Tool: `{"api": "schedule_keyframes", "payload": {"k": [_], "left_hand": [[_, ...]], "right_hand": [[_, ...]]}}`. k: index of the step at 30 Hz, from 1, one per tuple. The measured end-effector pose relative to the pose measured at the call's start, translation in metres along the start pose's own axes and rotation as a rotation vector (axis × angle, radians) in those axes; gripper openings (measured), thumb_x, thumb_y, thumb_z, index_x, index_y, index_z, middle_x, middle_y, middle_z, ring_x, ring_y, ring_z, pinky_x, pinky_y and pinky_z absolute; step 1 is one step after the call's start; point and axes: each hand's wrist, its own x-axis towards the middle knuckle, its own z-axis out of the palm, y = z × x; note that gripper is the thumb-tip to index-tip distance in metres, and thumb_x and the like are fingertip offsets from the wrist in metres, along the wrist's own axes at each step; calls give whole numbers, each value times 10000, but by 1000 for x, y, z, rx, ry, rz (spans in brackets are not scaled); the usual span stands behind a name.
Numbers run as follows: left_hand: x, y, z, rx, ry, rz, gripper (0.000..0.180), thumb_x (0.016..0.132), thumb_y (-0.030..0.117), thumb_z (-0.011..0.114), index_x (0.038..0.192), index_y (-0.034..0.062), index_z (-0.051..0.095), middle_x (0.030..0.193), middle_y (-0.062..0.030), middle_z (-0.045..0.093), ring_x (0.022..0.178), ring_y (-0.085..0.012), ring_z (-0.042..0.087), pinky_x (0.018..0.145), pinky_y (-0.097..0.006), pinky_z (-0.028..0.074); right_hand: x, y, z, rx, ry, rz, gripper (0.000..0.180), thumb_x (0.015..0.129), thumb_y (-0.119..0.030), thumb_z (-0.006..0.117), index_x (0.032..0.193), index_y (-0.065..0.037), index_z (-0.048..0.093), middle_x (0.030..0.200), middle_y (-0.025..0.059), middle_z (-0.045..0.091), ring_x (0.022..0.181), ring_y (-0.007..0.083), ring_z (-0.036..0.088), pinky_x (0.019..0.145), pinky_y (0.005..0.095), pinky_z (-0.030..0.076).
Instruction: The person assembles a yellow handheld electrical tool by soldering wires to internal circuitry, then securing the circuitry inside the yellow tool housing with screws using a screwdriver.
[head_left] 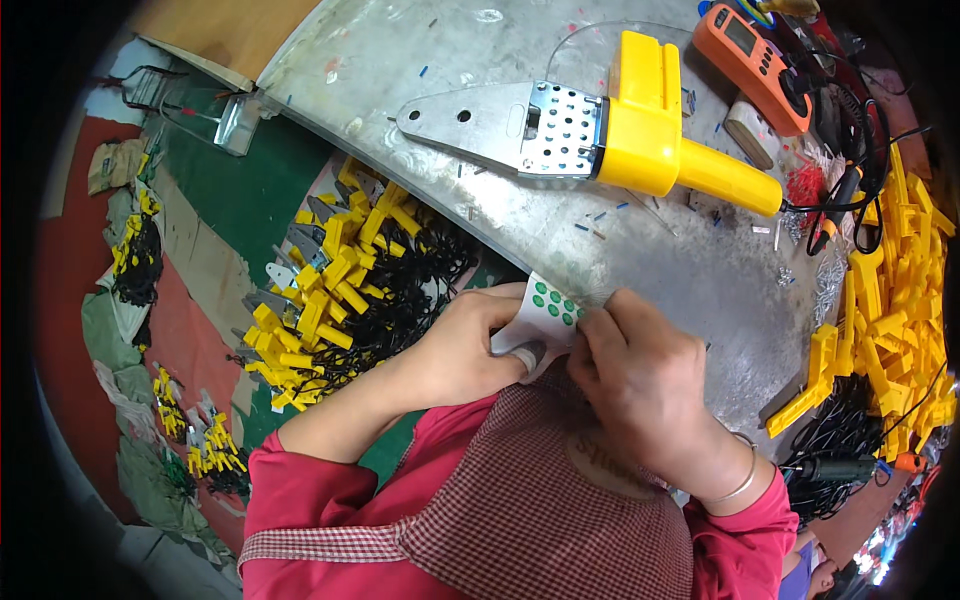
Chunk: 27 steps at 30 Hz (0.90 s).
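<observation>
Metal table [420, 60], yellow-handled heating tool [610, 135] lying flat mid-top, within reach. Yellow tool piles [330, 290] dumped left on floor. Sticker sheet [545, 310] with green dots at table edge, close to chest: left hand [465, 345] pinching sheet steady, right hand [640, 375] fingertips pinching at a dot.

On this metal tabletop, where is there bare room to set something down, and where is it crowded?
Bare sheet lies on the metal table behind the yellow-handled heating tool, and between that tool and both hands holding the green-dot sticker sheet, apart from small scraps. The right side is crowded: the orange multimeter, cables and the yellow plastic handles.
</observation>
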Motion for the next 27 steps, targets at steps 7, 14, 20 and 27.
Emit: {"api": "schedule_keyframes", "payload": {"k": [7,14,20,27], "left_hand": [[-1,0,0,11,9,-19,405,660,-65,574,1056,-21,653,1092,-153,645,1028,-266,640,889,-346,488],[3,-1,1,27,-14,13,333,701,-49,574,1019,-11,669,1071,-156,640,997,-281,636,876,-349,493],[1,-7,7,11,31,38,336,675,-73,564,985,-13,680,1049,-158,654,980,-284,648,879,-349,492],[-1,-14,-4,28,-10,83,326,685,-15,655,1011,-10,672,1081,-166,646,1016,-295,636,879,-354,491]], "right_hand": [[-2,0,-3,108,26,18,157,681,-120,666,719,-78,520,710,48,454,601,192,550,470,340,483],[-4,0,-3,108,21,41,147,700,-125,665,731,-78,530,724,52,462,609,195,558,465,339,481],[-6,-1,0,166,-18,84,179,651,-19,697,771,-35,565,706,95,487,580,275,556,508,376,470],[-1,16,-3,526,4,265,97,685,-18,683,741,-36,605,681,78,550,530,188,571,500,331,471]]}}
